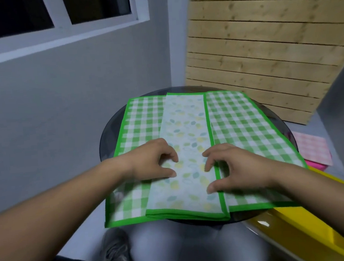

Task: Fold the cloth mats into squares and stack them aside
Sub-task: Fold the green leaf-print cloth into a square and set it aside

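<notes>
The green checked mat [238,121] lies spread over the round worktop [109,141], its leaf-printed flap [185,129] folded across the middle. At the mat's 6 o'clock end, the left hand [153,160] and right hand [237,166] rest arched fingers on the flap's side edges, thumbs apart and gripping nothing, probably flattening it for the next fold.

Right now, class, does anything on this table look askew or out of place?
Slightly. The leaf-print folded panel pokes a little past the far edge of the checked mat, so the edges don't line up. The mat's near left corner also overhangs the round table. Nothing looks spilled or damaged.
</notes>
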### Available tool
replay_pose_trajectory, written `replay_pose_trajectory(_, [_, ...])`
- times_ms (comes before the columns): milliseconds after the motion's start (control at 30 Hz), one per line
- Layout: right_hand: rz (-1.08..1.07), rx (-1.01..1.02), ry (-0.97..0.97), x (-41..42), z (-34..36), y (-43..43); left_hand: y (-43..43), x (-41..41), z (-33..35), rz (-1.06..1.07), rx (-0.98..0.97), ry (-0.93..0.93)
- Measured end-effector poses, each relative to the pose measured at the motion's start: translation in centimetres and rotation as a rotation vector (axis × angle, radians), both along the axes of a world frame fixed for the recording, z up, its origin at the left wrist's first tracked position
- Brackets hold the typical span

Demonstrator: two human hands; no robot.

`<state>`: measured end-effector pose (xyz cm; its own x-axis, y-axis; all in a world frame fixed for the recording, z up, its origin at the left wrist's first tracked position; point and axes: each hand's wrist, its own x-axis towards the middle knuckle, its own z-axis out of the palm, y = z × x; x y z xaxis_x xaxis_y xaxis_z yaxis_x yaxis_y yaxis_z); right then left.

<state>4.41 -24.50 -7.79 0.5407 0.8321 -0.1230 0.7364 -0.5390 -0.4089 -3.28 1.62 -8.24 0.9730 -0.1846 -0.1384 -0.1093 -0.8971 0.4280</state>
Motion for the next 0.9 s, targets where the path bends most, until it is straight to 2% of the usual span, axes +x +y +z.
replay_pose_trajectory(267, [0.137, 0.007, 0.026, -4.3, -0.2, 0.3, -0.8, -0.8, -0.6, -0.046, 0.002, -0.105])
replay_pose_trajectory(400, [0.184, 0.005, -0.021, -5.5, -0.6, -0.4, -3.2, -3.0, -0.7, -0.134, -0.194, -0.041])
replay_pose_trajectory(500, [0.180, 0.012, -0.036, -6.1, -1.2, -0.9, -4.3, -4.9, -1.6, -0.206, -0.207, -0.034])
replay_pose_trajectory(900, [0.081, 0.136, -0.017, -6.5, -1.4, -1.3, -4.4, -6.8, -1.9, -0.099, -0.328, -0.062])
